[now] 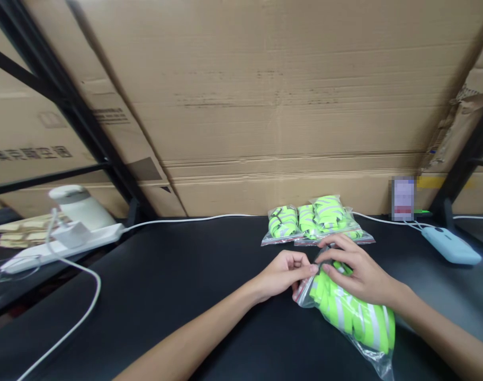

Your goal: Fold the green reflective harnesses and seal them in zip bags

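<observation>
Bag: clear, holding neon straps, on black table.
Left hand: pinching bag's mouth.
Right hand: gripping bag's top.

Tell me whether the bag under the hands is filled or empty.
Filled. The clear plastic bag bulges with folded neon-yellow bands with silver stripes. Both the left hand and right hand pinch its mouth end.

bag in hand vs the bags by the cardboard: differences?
The held bag lies under both hands, left hand and right hand at its mouth; the stacked bags lie untouched. The held bag lies alone; the stacked bags overlap. Both hold neon-yellow reflective strips in clear plastic.
</observation>
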